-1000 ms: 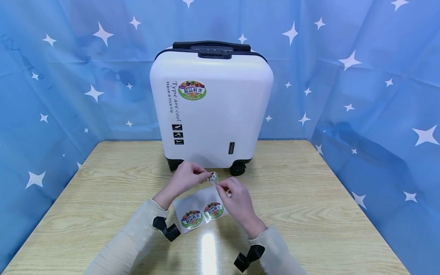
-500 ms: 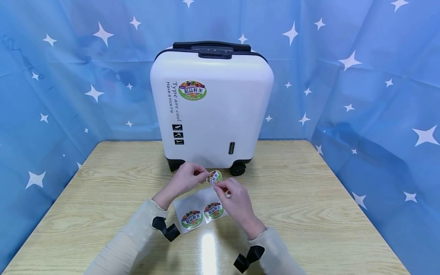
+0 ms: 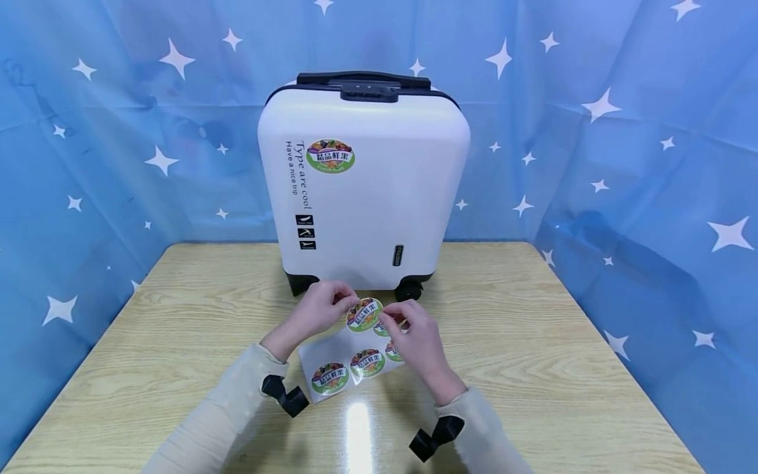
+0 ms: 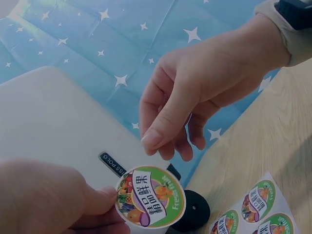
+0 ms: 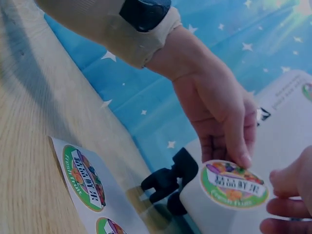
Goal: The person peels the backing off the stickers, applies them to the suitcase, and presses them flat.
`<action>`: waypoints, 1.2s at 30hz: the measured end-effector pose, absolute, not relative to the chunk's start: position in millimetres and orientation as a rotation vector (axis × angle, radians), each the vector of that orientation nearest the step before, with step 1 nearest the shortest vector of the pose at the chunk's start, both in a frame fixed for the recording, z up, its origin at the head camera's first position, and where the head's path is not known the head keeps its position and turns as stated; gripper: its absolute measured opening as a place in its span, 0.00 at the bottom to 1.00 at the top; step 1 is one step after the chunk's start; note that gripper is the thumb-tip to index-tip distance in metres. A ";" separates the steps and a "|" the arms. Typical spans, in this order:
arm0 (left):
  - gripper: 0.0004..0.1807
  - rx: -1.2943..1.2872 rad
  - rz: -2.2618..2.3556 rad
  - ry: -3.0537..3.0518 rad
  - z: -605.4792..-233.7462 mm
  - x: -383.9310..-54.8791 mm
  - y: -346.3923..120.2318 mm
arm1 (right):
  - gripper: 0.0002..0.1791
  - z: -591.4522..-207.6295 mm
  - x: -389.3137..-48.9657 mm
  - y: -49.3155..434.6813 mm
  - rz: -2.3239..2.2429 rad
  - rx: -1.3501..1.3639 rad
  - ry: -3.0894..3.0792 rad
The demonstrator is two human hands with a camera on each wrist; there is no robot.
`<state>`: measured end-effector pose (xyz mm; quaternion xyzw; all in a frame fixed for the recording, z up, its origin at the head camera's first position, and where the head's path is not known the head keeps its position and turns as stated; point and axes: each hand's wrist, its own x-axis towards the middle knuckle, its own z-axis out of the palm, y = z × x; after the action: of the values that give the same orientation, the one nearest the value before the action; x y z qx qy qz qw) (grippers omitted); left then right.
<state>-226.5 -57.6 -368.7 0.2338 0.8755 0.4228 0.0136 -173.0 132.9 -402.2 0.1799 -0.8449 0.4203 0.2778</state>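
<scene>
My left hand (image 3: 322,308) pinches an oval fruit sticker (image 3: 363,315) by its edge, in front of the suitcase. Green, white and purple, the sticker faces the left wrist camera, with thumb and fingers at its rim. My right hand (image 3: 422,342) is just right of the sticker; the left wrist view shows a gap between its loosely bent fingers (image 4: 152,139) and the sticker. Below both hands lies a white sticker sheet (image 3: 322,350) bearing several matching stickers, partly covered by the right hand in the head view.
A white suitcase (image 3: 379,191) stands upright at the back of the wooden table (image 3: 533,355). One fruit sticker (image 3: 330,156) is on its upper left front. Blue curtains (image 3: 207,131) with white stars enclose the table at the back and sides.
The sticker has turned from nearly edge-on to face-on in the left hand. My right hand has let go of its lower edge and moved slightly right, uncovering more stickers on the sheet.
</scene>
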 end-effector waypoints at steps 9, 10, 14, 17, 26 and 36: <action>0.06 0.889 1.241 2.852 -373.2 -226.3 -55.9 | 0.04 -401.3 -175.1 134.0 1.197 0.374 -2.325; 0.06 0.910 1.228 2.870 -373.2 -226.1 -55.5 | 0.04 -401.6 -175.5 134.0 1.203 0.369 -2.326; 0.05 0.993 1.165 2.939 -372.7 -224.9 -54.0 | 0.03 -402.2 -176.8 133.9 1.218 0.369 -2.319; 0.05 1.032 1.116 2.967 -373.3 -224.4 -52.9 | 0.04 -402.9 -177.5 133.8 1.217 0.378 -2.316; 0.04 1.116 1.091 2.952 -374.8 -222.1 -51.2 | 0.04 -404.5 -177.0 132.7 1.208 0.383 -2.326; 0.04 1.093 1.192 2.918 -378.6 -221.4 -53.5 | 0.03 -402.4 -171.8 136.4 1.362 0.259 -2.403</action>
<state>-221.4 -53.5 -378.6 0.3262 0.8705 0.3555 -0.0970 -171.8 136.4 -402.4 0.0919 -0.8517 0.4826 0.1825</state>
